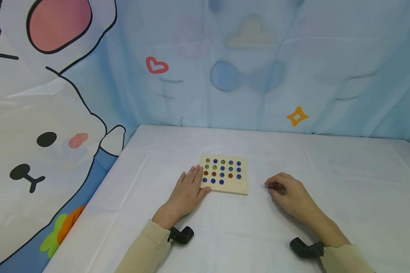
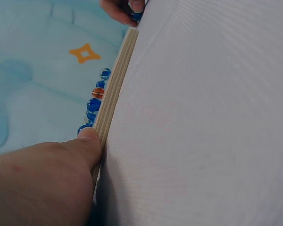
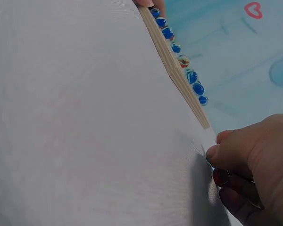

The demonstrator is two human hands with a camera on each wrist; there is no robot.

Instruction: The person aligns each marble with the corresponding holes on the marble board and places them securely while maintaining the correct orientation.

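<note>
A pale wooden board lies on the table, with rows of blue, green and reddish-brown glass marbles seated in it. Two bare hollows show at its near right corner. My left hand rests at the board's left side, fingers straight along that edge and thumb at the near edge. To the right of the board, my right hand pinches marbles low over the cloth. A blue marble shows at its fingertips in the left wrist view; a dark red marble sits between its fingers in the right wrist view.
White cloth covers the table. A light blue printed curtain hangs behind it, and a large cartoon animal print fills the left side. A black wrist camera is strapped on the right wrist, another on the left.
</note>
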